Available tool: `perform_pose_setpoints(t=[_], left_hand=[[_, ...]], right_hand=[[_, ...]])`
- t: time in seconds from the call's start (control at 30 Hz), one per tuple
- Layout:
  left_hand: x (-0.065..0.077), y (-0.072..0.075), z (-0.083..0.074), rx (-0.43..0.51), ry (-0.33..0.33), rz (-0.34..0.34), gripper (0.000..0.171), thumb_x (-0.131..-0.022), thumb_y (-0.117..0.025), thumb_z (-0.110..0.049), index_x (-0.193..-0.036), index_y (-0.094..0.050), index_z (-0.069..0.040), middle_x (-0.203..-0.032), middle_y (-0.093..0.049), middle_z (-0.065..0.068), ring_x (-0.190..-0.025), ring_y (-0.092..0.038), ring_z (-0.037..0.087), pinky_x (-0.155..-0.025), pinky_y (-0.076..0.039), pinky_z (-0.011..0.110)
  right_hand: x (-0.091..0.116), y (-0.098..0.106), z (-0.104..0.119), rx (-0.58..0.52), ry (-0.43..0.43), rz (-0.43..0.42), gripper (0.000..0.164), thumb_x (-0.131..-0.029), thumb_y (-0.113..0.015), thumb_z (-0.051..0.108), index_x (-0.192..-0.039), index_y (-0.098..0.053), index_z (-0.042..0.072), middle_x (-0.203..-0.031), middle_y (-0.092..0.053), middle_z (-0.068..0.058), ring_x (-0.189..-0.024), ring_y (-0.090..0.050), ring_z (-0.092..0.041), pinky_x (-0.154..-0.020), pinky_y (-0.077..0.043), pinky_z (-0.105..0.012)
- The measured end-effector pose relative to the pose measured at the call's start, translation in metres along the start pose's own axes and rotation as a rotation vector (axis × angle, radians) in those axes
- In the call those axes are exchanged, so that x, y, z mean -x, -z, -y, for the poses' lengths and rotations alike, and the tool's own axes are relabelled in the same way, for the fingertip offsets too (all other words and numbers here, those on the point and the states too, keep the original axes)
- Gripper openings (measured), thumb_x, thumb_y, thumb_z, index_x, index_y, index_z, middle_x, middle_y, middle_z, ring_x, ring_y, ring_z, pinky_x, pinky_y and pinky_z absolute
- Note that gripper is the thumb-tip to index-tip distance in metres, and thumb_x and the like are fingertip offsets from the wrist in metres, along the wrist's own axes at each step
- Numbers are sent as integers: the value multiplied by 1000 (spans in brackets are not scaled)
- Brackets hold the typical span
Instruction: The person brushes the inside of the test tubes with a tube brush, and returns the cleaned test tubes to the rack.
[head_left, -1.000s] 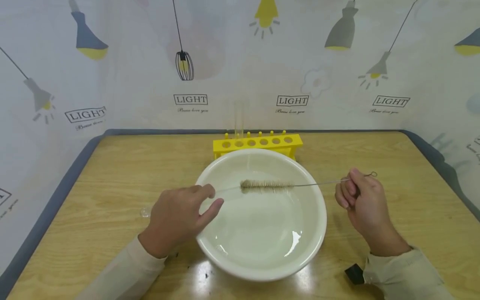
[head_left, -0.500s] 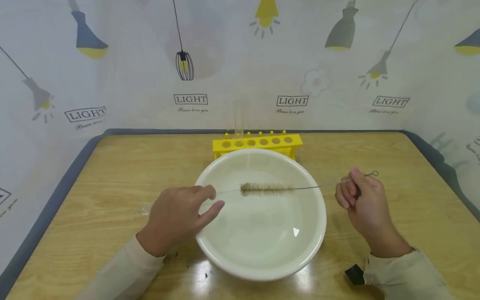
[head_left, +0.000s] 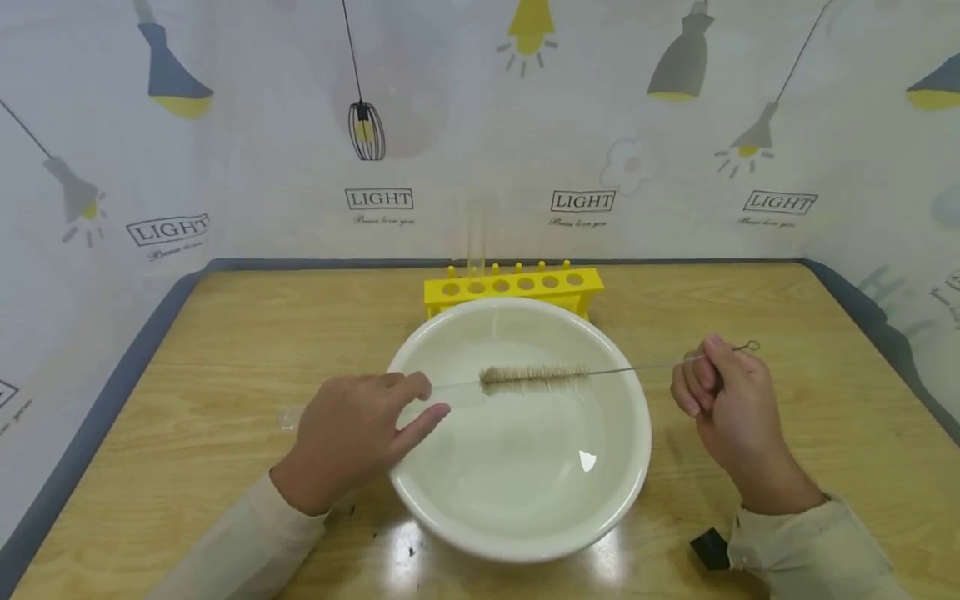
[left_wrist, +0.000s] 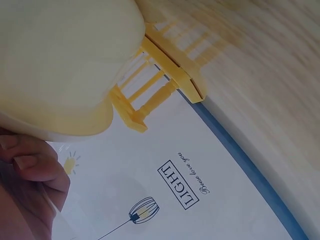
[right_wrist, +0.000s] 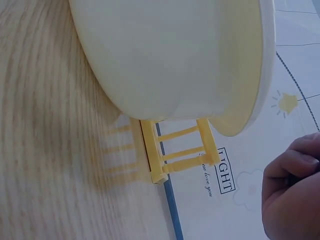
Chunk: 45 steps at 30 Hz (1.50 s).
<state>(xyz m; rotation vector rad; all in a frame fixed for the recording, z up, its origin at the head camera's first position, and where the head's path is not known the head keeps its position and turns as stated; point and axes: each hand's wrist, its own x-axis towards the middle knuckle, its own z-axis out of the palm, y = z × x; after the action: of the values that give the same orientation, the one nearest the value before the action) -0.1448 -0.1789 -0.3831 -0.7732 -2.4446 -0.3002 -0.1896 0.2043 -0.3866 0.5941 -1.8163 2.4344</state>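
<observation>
My left hand (head_left: pixel 352 437) grips a clear glass test tube (head_left: pixel 287 417) over the left side of a white basin (head_left: pixel 517 546). One end of the tube shows left of the hand; the rest is largely covered by the fingers or faint against the basin. My right hand (head_left: pixel 731 404) pinches the thin wire handle of a test tube brush (head_left: pixel 534 379), whose loop end sticks out past the fingers. The brush's tan bristles lie over the basin, their tip close to the tube's faint right end. Both wrist views show the curled fingers (left_wrist: pixel 37 165) of the left and the right hand (right_wrist: pixel 292 187) near the basin's rim.
Behind the basin stands a yellow test tube rack (head_left: pixel 513 284), with an upright clear test tube (head_left: pixel 477 242) in one of its holes. Small dark specks dot the wooden table (head_left: pixel 247 333) at the front. A patterned curtain (head_left: pixel 465 125) closes off the back and sides.
The brush has dipped slightly and come back up, staying nearly in place. The bright reflection in the basin has shrunk and changed shape. Both hands have barely moved.
</observation>
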Motion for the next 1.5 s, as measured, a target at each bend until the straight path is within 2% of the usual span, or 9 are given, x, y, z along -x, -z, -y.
perform_pose_setpoints(t=[0.3, 0.77, 1.0, 1.13, 1.4, 1.5], left_hand=[[1, -2, 0, -7, 11, -7, 52, -104, -34, -58, -85, -62, -19, -56, -53, -11, -44, -32, 1, -42, -20, 18], [1, 0, 0, 3, 20, -19, 54, -104, -33, -58, -84, -63, -17, -58, -59, -8, -44, -35, 2, -42, -21, 18], [0, 0, -1, 0, 12, -43, 49, -104, -38, -55, -83, -62, -18, -56, -54, -10, -44, -32, 1, -42, -20, 17], [-1, 0, -2, -3, 12, -43, 50, -104, -37, -55, -83, -62, -17, -57, -53, -10, -45, -33, 1, -42, -20, 17], [-1, 0, -2, -14, 3, -66, 51, -105, -35, -55, -82, -61, -18, -55, -51, -10, -44, -32, 1, -42, -18, 17], [-1, 0, -2, -13, 6, -65, 52, -105, -34, -55, -82, -62, -18, -57, -55, -9, -44, -34, 1, -42, -19, 17]], right_hand=[[2, -3, -1, -13, -54, -102, 48, -110, -35, 26, -66, -32, 7, -59, -22, -5, -45, -22, -20, -46, -15, -35], [-1, -1, 1, -130, -22, 0, 46, -111, -26, 19, -67, -33, 7, -58, -23, -3, -46, -21, -20, -46, -14, -33], [1, -6, 1, -113, -33, 3, 47, -111, -28, 23, -67, -29, 6, -58, -20, -5, -46, -22, -20, -46, -16, -33], [2, -9, 1, -110, -18, 8, 46, -111, -26, 19, -67, -29, 5, -58, -20, -6, -45, -22, -20, -45, -16, -33], [8, -19, -1, -54, -2, 32, 46, -110, -30, 15, -66, -40, 4, -61, -31, -6, -47, -26, -21, -45, -19, -33], [8, -22, 0, -22, 24, 62, 46, -110, -29, 12, -68, -42, 3, -63, -36, -4, -47, -27, -21, -44, -21, -33]])
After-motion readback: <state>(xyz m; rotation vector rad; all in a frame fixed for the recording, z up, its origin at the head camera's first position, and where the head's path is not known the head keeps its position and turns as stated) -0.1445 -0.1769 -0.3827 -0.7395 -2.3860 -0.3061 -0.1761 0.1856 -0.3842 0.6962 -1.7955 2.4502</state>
